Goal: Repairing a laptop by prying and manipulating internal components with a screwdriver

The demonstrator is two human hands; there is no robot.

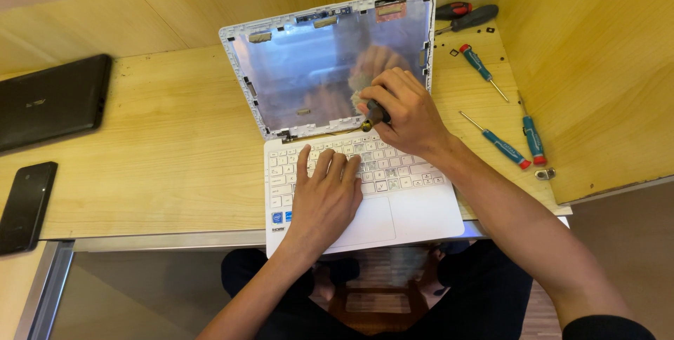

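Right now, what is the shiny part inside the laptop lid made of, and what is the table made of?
The inside of the laptop lid looks like thin metal or foil: it is silvery and mirrors the right hand, which holds a screwdriver. Its rim looks like white plastic. The table looks like pale wood, probably a laminate, since grain lines show under a smooth finish. The left hand rests on the keyboard.
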